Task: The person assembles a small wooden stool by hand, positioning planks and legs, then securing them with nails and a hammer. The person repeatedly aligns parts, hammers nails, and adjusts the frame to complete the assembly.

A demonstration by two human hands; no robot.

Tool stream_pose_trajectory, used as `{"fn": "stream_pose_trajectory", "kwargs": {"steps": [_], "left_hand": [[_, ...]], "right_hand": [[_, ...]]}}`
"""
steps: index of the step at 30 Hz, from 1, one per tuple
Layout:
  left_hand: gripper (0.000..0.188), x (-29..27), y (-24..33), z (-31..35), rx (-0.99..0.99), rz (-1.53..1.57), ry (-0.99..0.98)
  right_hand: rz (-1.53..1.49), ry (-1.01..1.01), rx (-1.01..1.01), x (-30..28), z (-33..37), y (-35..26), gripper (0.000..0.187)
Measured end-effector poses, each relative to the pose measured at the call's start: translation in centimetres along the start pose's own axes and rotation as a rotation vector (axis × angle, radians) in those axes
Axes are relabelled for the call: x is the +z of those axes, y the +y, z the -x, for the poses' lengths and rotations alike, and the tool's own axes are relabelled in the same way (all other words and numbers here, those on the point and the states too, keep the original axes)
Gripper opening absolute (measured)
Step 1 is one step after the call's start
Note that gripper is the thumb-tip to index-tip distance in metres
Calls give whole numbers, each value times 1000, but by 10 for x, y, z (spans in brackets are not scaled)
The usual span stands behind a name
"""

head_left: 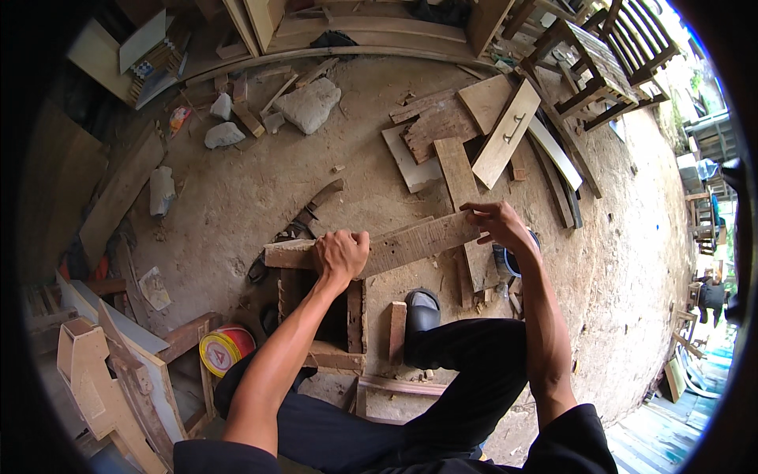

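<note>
A worn wooden plank [422,242] lies slantwise in front of me, its right end higher up in the view. My left hand [341,257] is closed over its left end, where it meets the top rail [288,254] of a small wooden frame [357,320]. The fingertips there are hidden, so I cannot tell whether they also grip the rail. At the far right end, my right hand [500,224] holds the plank between thumb and fingers. Below the plank, a short wood block [397,332] stands beside my grey shoe [424,312].
Loose boards, including a drawer front with a handle [509,136], lie in a heap ahead right. Stone chunks [308,105] rest on the dirt floor ahead left. A round yellow-and-red tin [221,352] and wooden parts [95,387] are at my left. A wooden chair [600,67] stands far right.
</note>
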State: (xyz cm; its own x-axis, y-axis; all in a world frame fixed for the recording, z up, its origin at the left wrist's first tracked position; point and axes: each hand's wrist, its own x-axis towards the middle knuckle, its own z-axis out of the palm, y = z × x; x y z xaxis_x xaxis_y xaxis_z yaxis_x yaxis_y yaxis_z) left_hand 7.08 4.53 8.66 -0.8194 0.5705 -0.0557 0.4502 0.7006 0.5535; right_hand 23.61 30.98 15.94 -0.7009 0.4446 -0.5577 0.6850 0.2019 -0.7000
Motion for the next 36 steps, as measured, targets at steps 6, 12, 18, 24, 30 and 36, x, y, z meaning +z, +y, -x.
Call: {"fn": "stream_pose_trajectory", "kwargs": {"steps": [6,12,18,24,30,36], "left_hand": [[40,-3,1,0,-16,-1,-46],[41,-1,-1,-2,-38,-36,-93],[41,-1,-1,-1,14,2,-11],[39,-1,1,-1,-11,-15,-30],[39,-3,2,0,-24,4,-29],[39,-2,1,0,10,-12,8]], "right_hand": [[-28,10,-5,1,2,1,31],[2,20,-11,1,4,-1,31],[-10,28,-41,1,6,-1,33],[-12,-17,20,-2,4,1,34],[-45,-35,31,-3,4,1,34],[-29,-40,27,-3,4,2,35]]}}
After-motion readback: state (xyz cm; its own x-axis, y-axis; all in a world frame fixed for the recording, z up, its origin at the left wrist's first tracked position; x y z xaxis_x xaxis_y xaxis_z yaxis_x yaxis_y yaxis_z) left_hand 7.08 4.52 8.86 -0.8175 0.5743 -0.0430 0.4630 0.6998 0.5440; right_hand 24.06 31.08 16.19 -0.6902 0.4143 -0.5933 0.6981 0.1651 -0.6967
